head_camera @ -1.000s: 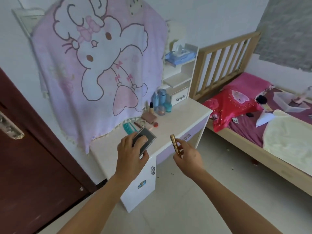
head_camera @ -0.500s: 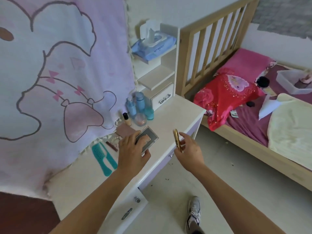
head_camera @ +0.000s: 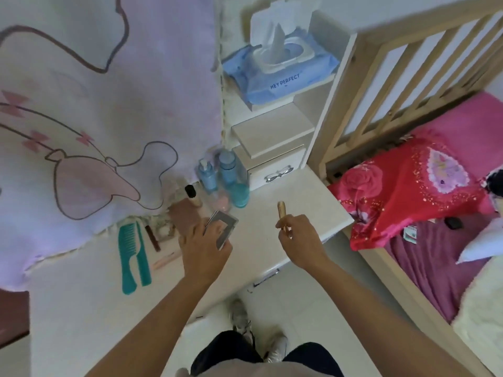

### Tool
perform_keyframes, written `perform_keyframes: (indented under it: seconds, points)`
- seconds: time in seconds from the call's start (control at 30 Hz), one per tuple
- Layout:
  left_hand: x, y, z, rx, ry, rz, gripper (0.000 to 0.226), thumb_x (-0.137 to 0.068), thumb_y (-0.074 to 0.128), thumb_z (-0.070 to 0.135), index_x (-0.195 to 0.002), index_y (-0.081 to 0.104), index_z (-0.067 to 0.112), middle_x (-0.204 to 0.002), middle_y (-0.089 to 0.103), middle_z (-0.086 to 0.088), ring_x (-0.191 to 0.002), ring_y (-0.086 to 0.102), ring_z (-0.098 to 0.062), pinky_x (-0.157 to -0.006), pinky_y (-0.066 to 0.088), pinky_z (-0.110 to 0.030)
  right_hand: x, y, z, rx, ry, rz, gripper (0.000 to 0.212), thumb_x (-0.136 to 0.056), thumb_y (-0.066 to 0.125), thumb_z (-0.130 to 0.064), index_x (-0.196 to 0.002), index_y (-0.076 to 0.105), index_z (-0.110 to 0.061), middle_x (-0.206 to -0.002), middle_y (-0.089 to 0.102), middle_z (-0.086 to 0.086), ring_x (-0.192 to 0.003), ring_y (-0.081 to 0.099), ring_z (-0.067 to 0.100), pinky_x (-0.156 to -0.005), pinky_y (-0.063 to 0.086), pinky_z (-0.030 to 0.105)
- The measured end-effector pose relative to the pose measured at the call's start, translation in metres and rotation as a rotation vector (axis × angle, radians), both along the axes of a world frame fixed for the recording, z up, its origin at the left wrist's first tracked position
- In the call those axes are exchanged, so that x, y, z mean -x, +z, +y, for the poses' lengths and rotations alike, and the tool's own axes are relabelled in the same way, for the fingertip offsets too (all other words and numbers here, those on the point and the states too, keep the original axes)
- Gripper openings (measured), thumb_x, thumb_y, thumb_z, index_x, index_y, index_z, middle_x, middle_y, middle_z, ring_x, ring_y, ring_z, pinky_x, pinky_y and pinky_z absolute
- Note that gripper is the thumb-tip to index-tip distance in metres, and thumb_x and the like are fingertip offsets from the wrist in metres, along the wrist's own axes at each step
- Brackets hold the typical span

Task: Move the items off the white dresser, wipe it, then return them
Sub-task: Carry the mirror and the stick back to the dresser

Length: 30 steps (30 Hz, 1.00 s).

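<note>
step: returning items, likely | left hand (head_camera: 202, 248) gripping grey case (head_camera: 227, 223) over desk (head_camera: 299, 191) | right hand (head_camera: 299, 240) pinching gold tube (head_camera: 281, 212) above desk | next: set both down gently beside bottles (head_camera: 227, 167)

1. Worktop (head_camera: 258, 240): white, smooth, glossy.
2. Comb (head_camera: 133, 257): matt teal plastic.
3. Blanket (head_camera: 109, 104): soft, matt pink cloth.
4. Wipes pack (head_camera: 283, 77): blue plastic film, slightly shiny.
5. Bed rail (head_camera: 359, 77): pale bare wood.
6. Tube (head_camera: 281, 210): shiny gold, metallic-looking.
7. Case (head_camera: 223, 227): silvery sheen.
8. Bottles (head_camera: 227, 167): translucent blue.
</note>
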State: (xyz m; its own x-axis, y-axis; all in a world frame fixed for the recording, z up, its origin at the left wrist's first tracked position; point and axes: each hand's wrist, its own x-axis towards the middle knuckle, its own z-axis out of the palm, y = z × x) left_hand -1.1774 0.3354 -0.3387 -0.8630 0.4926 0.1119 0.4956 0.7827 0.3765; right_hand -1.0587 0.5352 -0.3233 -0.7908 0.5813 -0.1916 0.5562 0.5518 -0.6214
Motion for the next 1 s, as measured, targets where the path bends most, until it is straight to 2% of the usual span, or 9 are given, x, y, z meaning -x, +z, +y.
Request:
perform_keyframes:
  seconds: [0.07,0.2,0.27,0.4,0.53,0.67,0.8,0.9,1.0]
  points:
    - [0.002,-0.022,0.007,0.021,0.027,-0.050,0.036,-0.067,0.061,0.033,-0.101,0.063,0.024,-0.112,0.062,0.002,-0.099,0.055,-0.030,-0.082,0.041,-0.044,0.011,-0.017,0.012,0.021,0.032,-0.043,0.025,-0.093,0.056,-0.012,-0.114,0.065,-0.022,-0.107,0.050,0.003,-0.081,0.063,0.019,-0.079,0.050,0.027]
    - [0.014,-0.060,0.017,0.134,0.010,-0.133,0.040,-0.058,0.063,0.029,-0.097,0.061,0.021,-0.108,0.062,0.000,-0.093,0.052,-0.030,-0.082,0.036,-0.044,0.034,-0.050,0.025,0.106,0.044,-0.157,0.031,-0.094,0.054,-0.013,-0.121,0.065,-0.022,-0.112,0.049,0.005,-0.076,0.066,0.021,-0.083,0.055,0.038]
    - [0.021,-0.070,0.023,0.191,-0.001,-0.191,0.044,-0.054,0.070,0.020,-0.097,0.062,0.018,-0.113,0.061,-0.003,-0.096,0.051,-0.031,-0.081,0.033,-0.044,0.047,-0.062,0.029,0.132,0.061,-0.211,0.032,-0.093,0.054,-0.014,-0.121,0.065,-0.024,-0.113,0.050,0.007,-0.075,0.067,0.022,-0.084,0.055,0.038]
    - [0.040,-0.082,0.036,0.240,-0.056,-0.254,0.050,-0.049,0.076,0.008,-0.096,0.061,0.017,-0.113,0.059,-0.003,-0.096,0.052,-0.030,-0.080,0.041,-0.045,0.073,-0.078,0.043,0.130,0.077,-0.300,0.036,-0.092,0.055,-0.017,-0.126,0.063,-0.027,-0.113,0.049,0.004,-0.086,0.064,0.020,-0.081,0.044,0.026]
    - [0.059,-0.096,0.040,0.305,-0.124,-0.283,0.045,-0.056,0.075,0.002,-0.096,0.064,0.017,-0.117,0.060,-0.005,-0.105,0.054,-0.030,-0.092,0.045,-0.051,0.092,-0.090,0.055,0.183,0.110,-0.333,0.041,-0.090,0.056,-0.018,-0.130,0.061,-0.027,-0.117,0.052,0.008,-0.089,0.067,0.025,-0.090,0.049,0.032]
    - [0.058,-0.099,0.045,0.374,-0.084,-0.288,0.044,-0.058,0.075,-0.003,-0.099,0.067,0.013,-0.122,0.062,-0.012,-0.110,0.056,-0.035,-0.093,0.048,-0.051,0.107,-0.096,0.068,0.181,0.278,-0.368,0.047,-0.091,0.055,-0.014,-0.137,0.056,-0.024,-0.124,0.049,0.005,-0.095,0.064,0.023,-0.092,0.049,0.031]
    - [0.041,-0.094,0.059,0.401,0.007,-0.301,0.052,-0.059,0.074,0.002,-0.110,0.064,0.008,-0.119,0.056,-0.013,-0.108,0.048,-0.032,-0.079,0.051,-0.044,0.130,-0.102,0.086,0.075,0.547,-0.392,0.051,-0.095,0.051,-0.018,-0.145,0.045,-0.022,-0.139,0.041,0.004,-0.115,0.054,0.025,-0.098,0.047,0.036]
    - [0.029,-0.093,0.068,0.423,0.070,-0.372,0.063,-0.064,0.071,0.002,-0.125,0.057,0.005,-0.134,0.048,-0.015,-0.125,0.040,-0.033,-0.094,0.050,-0.046,0.145,-0.107,0.096,0.032,0.701,-0.377,0.054,-0.095,0.051,-0.020,-0.148,0.042,-0.021,-0.142,0.037,0.005,-0.128,0.041,0.024,-0.101,0.046,0.039]
    - [0.020,-0.089,0.082,0.470,0.173,-0.458,0.068,-0.085,0.053,0.006,-0.149,0.029,0.008,-0.159,0.016,-0.011,-0.148,0.009,-0.029,-0.118,0.024,-0.043,0.151,-0.113,0.106,0.044,0.820,-0.355,0.056,-0.095,0.051,-0.019,-0.149,0.038,-0.019,-0.143,0.034,0.006,-0.129,0.037,0.024,-0.103,0.044,0.039]
